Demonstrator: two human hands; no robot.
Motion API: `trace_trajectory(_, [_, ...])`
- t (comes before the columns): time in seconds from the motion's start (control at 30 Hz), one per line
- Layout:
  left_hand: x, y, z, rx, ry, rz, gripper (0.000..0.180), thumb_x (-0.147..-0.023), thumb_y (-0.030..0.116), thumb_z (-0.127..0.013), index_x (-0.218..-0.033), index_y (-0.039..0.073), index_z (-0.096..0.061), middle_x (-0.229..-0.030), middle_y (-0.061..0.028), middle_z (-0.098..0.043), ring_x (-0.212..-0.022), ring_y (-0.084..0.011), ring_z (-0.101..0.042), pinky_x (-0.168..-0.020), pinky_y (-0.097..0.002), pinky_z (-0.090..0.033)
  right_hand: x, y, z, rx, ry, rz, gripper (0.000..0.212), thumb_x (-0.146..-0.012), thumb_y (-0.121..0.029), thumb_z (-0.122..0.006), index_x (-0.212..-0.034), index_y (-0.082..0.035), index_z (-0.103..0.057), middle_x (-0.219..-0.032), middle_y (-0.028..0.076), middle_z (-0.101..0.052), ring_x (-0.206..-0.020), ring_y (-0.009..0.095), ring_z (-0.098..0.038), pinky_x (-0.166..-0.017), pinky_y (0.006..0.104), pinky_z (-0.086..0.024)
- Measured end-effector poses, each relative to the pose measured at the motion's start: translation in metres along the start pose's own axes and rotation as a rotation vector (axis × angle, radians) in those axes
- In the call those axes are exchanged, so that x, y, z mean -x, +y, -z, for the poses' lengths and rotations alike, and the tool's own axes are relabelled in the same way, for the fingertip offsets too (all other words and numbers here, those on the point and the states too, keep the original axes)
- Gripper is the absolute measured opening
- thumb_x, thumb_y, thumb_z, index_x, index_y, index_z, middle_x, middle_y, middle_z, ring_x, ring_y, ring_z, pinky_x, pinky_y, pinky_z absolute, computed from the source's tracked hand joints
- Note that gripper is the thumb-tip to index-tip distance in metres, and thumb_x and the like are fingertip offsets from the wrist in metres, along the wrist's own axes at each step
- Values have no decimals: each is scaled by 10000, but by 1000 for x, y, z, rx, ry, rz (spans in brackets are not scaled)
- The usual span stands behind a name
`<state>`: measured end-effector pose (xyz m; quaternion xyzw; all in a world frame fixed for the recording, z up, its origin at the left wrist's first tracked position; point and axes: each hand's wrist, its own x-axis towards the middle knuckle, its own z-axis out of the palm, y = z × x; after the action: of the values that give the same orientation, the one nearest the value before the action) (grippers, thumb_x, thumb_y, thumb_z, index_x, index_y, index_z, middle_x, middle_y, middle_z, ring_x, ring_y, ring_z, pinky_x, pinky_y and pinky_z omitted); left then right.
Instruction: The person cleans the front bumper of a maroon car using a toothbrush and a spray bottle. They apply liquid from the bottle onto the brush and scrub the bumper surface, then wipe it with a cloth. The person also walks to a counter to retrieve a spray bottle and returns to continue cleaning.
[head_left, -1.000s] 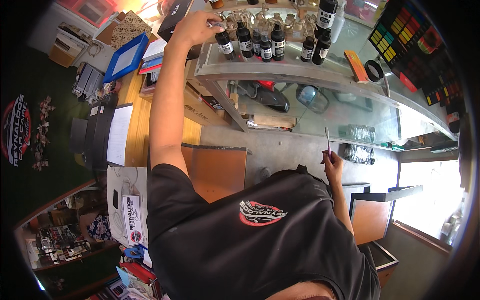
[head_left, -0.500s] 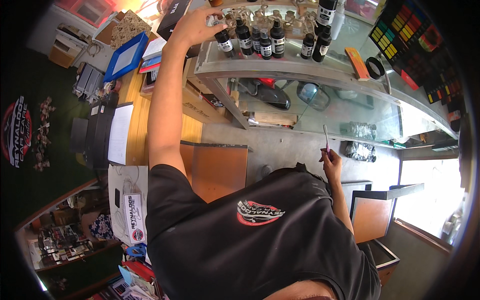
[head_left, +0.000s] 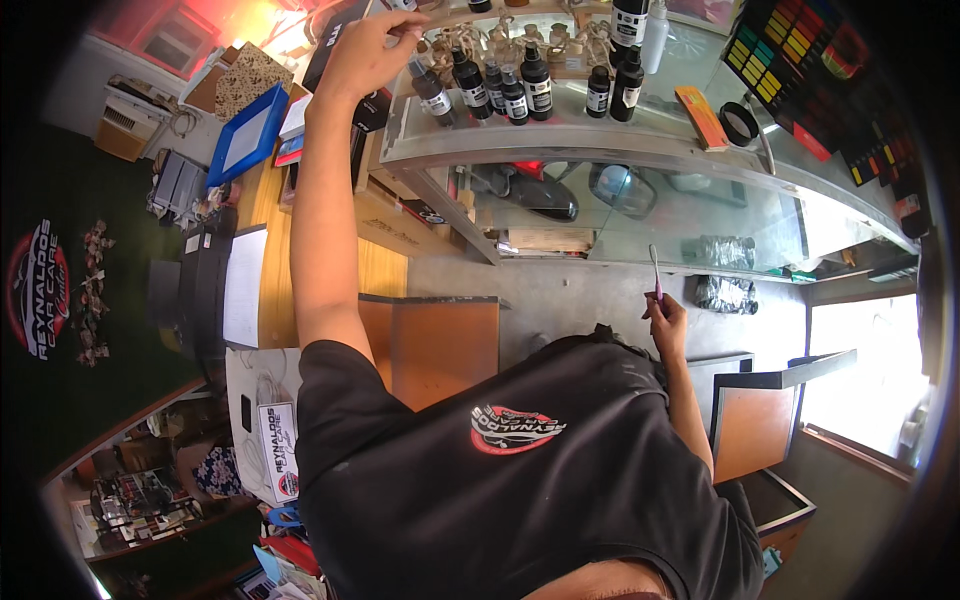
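Observation:
My left hand [head_left: 375, 55] is raised at the upper left, over the end of the glass display counter [head_left: 520, 152]. Its thumb and fingers are slightly bent and apart, with nothing seen between them. Just right of the fingertips stands a black spray bottle [head_left: 434, 100] with a pale label, apart from the hand. Several similar black bottles [head_left: 537, 88] of mixed sizes line the counter top beside it. Lower down on the right, my right hand [head_left: 668, 322] holds a toothbrush [head_left: 656, 270] with a pinkish handle, bristle end up.
Behind the bottles are small glass bottles tied with twine [head_left: 512, 50]. An orange box [head_left: 702, 118] and a round black ring [head_left: 739, 122] lie farther right on the counter. A blue tray [head_left: 245, 135], a printer [head_left: 203, 270] and a wooden desk [head_left: 278, 240] stand left.
My left hand has come off the leftmost spray bottle and moved left and slightly up. The bottle stays standing. My right hand still holds the toothbrush.

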<state>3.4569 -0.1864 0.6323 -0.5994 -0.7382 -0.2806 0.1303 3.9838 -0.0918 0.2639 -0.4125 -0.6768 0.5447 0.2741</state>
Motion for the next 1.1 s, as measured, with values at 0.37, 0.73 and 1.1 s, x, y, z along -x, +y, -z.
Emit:
trace_trajectory(0.37, [21,-19,-6,84,12,146,345,-878,255,-716,-1191,110,-722,-1098,-96,-739,-982,-195,-709,-871,-344,-538,6,-20,3,29,3,-108,203,-948,-133,-617,-978,53,-695,-669,18,-606,-631,78,-569,-589,266,-462])
trace_trajectory(0.73, [27,-4,-8,156,24,138,306,-941,218,-701,-1205,64,-707,-1101,-50,-712,-977,-121,-666,-870,-267,-504,5,-17,2,52,-17,-97,211,-944,-141,-626,-975,57,-692,-663,31,-614,-626,82,-574,-593,264,-464])
trace_trajectory(1.1, [6,3,-4,169,12,55,253,-980,217,-645,-1196,111,-723,-1090,-37,-710,-961,-123,-649,-871,-265,-503,5,-15,1,-1,26,-128,213,-949,-142,-626,-981,57,-692,-681,24,-627,-641,78,-575,-589,261,-452])
